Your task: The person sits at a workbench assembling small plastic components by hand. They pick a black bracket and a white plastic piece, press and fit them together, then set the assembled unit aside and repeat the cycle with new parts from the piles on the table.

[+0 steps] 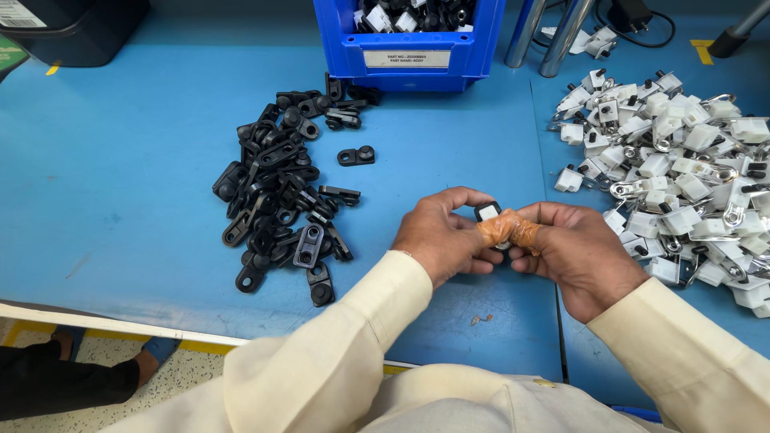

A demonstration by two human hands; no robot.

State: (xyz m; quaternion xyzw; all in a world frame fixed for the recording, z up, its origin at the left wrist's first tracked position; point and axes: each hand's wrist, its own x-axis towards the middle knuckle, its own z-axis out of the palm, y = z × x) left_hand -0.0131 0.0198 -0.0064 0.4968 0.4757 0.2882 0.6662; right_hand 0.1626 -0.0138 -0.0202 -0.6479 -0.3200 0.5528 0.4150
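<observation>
Pinching a small black-and-white part (487, 212) between them, the left hand (443, 239) and the right hand (576, 250) meet over the blue table (120, 200), just in front of the person's cream sleeves. Both hands are closed on that part: the left thumb and forefinger curl around its near side, while the right thumb, wrapped in tan tape (508, 231), presses in from the other. Only the part's top shows, a white face in a black frame; the rest is hidden by the fingers, so how the two pieces sit together cannot be told. The main risk, as I judge it, is a slip: the part is small, the taped thumb gives less feel, and uneven pressure could pop it loose and send it onto the table or over the near edge to the floor. A part dropped left would land near the pile of black brackets (281, 200), and one dropped right near the heap of white clips (682, 176), where it could get mixed in. The blue bin (409, 48) stands well behind.
</observation>
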